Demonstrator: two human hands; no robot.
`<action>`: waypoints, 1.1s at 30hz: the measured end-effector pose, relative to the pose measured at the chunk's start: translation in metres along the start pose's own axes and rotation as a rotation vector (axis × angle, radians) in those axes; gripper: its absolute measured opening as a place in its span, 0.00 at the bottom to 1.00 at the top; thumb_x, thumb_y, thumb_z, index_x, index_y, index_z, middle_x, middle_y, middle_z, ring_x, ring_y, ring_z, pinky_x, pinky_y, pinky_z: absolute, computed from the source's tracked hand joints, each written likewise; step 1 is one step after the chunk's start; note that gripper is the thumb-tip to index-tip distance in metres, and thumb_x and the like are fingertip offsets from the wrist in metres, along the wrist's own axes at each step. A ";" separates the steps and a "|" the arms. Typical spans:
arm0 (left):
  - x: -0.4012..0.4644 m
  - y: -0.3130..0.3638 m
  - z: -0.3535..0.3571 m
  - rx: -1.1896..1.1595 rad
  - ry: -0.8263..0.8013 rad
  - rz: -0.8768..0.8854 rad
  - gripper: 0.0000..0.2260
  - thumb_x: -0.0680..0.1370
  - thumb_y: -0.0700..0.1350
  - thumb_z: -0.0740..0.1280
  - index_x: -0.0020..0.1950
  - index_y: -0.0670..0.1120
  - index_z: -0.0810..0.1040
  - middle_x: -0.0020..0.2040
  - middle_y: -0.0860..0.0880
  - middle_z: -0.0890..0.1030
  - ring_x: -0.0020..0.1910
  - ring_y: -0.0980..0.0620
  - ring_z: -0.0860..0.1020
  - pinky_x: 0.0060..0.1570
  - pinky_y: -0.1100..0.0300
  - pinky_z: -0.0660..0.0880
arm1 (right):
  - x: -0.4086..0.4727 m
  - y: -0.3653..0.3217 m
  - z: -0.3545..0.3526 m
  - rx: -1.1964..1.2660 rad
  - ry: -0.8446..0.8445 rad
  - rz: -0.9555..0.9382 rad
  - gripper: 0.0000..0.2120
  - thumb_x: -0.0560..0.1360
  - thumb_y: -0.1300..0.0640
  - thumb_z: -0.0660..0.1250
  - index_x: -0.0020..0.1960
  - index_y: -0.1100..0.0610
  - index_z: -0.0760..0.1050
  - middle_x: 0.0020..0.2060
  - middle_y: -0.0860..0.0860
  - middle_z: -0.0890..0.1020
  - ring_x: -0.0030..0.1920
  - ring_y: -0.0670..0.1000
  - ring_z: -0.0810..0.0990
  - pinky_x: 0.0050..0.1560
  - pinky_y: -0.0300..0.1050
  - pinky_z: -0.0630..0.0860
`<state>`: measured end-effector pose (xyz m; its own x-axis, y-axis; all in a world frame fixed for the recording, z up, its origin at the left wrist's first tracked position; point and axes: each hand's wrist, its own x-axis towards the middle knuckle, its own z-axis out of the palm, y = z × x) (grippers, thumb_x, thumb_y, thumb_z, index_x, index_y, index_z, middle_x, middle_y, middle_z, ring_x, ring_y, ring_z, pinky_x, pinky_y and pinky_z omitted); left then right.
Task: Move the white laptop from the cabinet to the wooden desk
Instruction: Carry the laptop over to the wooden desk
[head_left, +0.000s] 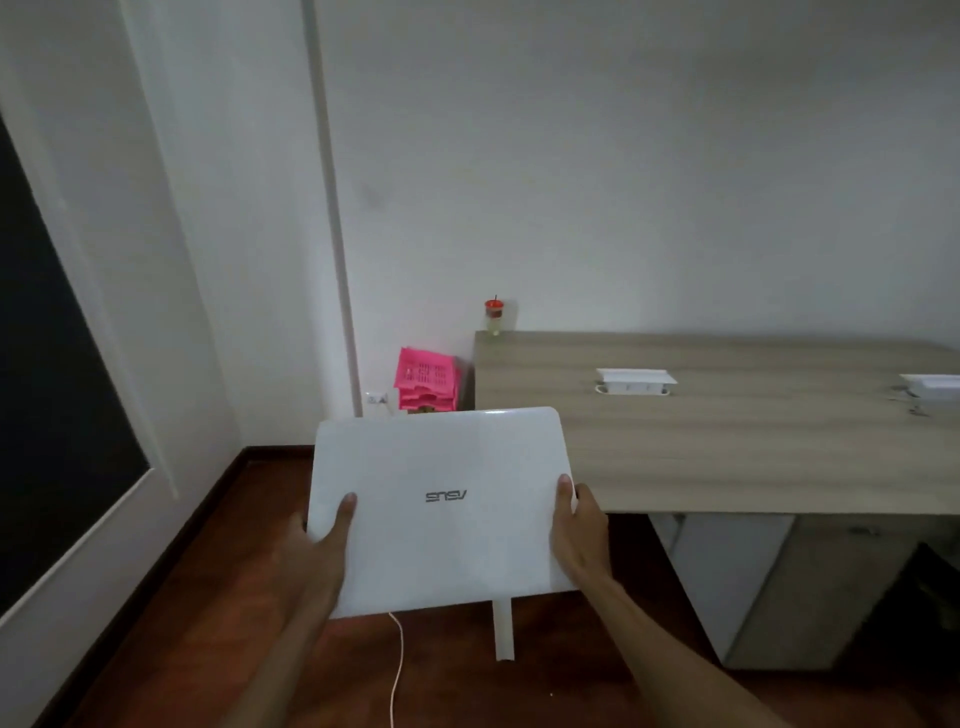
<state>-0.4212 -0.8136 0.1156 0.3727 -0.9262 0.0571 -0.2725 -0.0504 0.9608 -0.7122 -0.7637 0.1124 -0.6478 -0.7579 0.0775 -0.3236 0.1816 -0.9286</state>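
The white laptop (441, 509) is closed, lid up, with its logo upside down toward me. It hangs in the air over the floor, just left of the wooden desk's near left corner. My left hand (322, 545) grips its left edge, thumb on the lid. Gripping the right edge is my right hand (579, 530), thumb also on top. The wooden desk (727, 447) stretches to the right against the white wall. The laptop's right far corner overlaps the desk's left edge in view. The cabinet is out of view.
Two white socket boxes (634, 382) (932, 387) sit in the desk top. A small red-lidded cup (493, 317) stands at the desk's far left corner. Pink plastic trays (426, 379) are stacked on the floor by the wall. A thin cable (397, 670) lies on the reddish floor.
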 end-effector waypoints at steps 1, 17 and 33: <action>0.005 0.003 0.013 -0.011 -0.015 0.001 0.28 0.70 0.69 0.68 0.53 0.45 0.78 0.48 0.46 0.82 0.43 0.46 0.80 0.46 0.49 0.76 | 0.011 0.004 -0.003 0.002 0.021 0.001 0.24 0.81 0.38 0.51 0.51 0.55 0.77 0.43 0.49 0.82 0.44 0.50 0.81 0.44 0.50 0.76; 0.084 0.022 0.250 0.125 -0.141 -0.060 0.28 0.73 0.65 0.67 0.59 0.41 0.76 0.52 0.44 0.80 0.45 0.47 0.75 0.45 0.52 0.71 | 0.233 0.083 -0.015 0.025 0.096 0.134 0.23 0.81 0.42 0.57 0.40 0.59 0.77 0.38 0.52 0.81 0.39 0.52 0.80 0.35 0.44 0.71; 0.162 -0.033 0.418 0.298 -0.219 -0.216 0.37 0.65 0.79 0.60 0.56 0.49 0.75 0.52 0.48 0.82 0.50 0.43 0.81 0.54 0.40 0.78 | 0.391 0.176 0.017 -0.089 0.075 0.285 0.22 0.80 0.43 0.59 0.35 0.57 0.72 0.35 0.52 0.81 0.39 0.55 0.80 0.40 0.48 0.73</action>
<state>-0.7221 -1.1183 -0.0204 0.2613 -0.9383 -0.2265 -0.4656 -0.3281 0.8219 -1.0106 -1.0387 -0.0269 -0.7688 -0.6212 -0.1518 -0.1788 0.4367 -0.8816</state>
